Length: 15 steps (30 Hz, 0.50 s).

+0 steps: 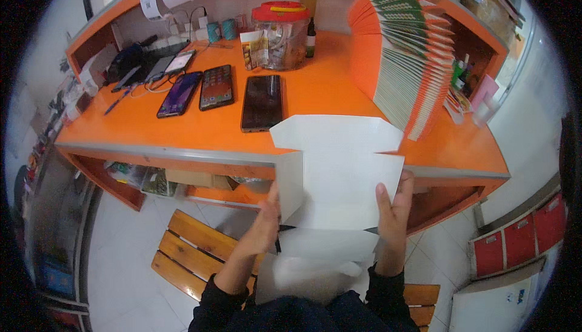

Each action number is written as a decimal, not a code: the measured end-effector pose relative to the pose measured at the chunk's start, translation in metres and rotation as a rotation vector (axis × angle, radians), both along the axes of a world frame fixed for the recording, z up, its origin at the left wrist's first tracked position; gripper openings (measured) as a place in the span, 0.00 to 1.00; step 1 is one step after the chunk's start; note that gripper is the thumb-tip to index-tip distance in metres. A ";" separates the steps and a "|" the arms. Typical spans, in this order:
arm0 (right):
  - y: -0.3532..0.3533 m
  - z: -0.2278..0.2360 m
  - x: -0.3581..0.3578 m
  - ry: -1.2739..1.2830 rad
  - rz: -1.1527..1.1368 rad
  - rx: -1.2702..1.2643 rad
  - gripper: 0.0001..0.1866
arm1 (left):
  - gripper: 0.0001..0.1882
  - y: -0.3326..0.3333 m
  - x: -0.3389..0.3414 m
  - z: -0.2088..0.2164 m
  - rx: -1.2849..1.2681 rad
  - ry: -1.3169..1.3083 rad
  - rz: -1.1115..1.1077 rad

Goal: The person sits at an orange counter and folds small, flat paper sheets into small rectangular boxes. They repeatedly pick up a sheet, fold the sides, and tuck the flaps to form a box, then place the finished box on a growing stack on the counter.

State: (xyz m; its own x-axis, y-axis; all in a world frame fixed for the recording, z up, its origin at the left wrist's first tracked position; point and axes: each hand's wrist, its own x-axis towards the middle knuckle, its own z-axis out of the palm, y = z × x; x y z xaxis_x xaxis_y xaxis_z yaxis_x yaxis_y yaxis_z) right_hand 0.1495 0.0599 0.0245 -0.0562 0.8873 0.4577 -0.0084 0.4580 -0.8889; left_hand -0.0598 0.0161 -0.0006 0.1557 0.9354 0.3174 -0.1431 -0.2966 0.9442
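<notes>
Between my hands, in front of the desk edge, is a partly folded carton (341, 177), its plain white inside facing up. Its left side panel stands upright, while the far flaps spread over the desk edge. My right hand (395, 211) grips the right panel, thumb on the inner face and fingers behind. Against the outside of the left panel, my left hand (264, 223) holds the carton with its fingers nearly straight and partly hidden. Beyond it on the desk leans a fanned stack of flat orange, green and white cartons (397, 59). White material over my lap is blurred.
Several phones lie on the orange desk (315, 96), including a dark one (262, 103) near the carton. Behind them stands a clear jar with a red lid (285, 35). A slatted wooden bench (194, 241) is below, and red drawers (518, 235) stand at the right.
</notes>
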 end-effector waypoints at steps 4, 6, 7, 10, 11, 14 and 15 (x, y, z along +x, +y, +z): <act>-0.011 -0.018 -0.009 0.264 0.186 0.055 0.32 | 0.35 0.008 0.030 0.028 0.175 0.231 0.153; -0.022 -0.013 -0.002 0.266 0.370 -0.024 0.27 | 0.30 0.009 0.039 0.022 0.222 0.191 0.261; -0.024 -0.014 0.000 0.199 0.381 -0.017 0.25 | 0.31 0.008 0.042 0.022 0.218 0.166 0.291; -0.021 -0.029 0.014 -0.154 0.396 0.107 0.24 | 0.39 0.012 0.059 0.015 0.362 0.200 0.516; -0.025 -0.016 0.004 -0.113 0.195 0.231 0.15 | 0.41 0.014 0.064 0.009 0.424 0.252 0.592; -0.023 -0.011 0.001 -0.212 -0.145 0.462 0.10 | 0.47 0.011 0.073 0.009 0.411 0.379 0.662; -0.022 -0.011 0.000 -0.167 -0.198 0.439 0.10 | 0.46 0.007 0.076 0.007 0.421 0.437 0.683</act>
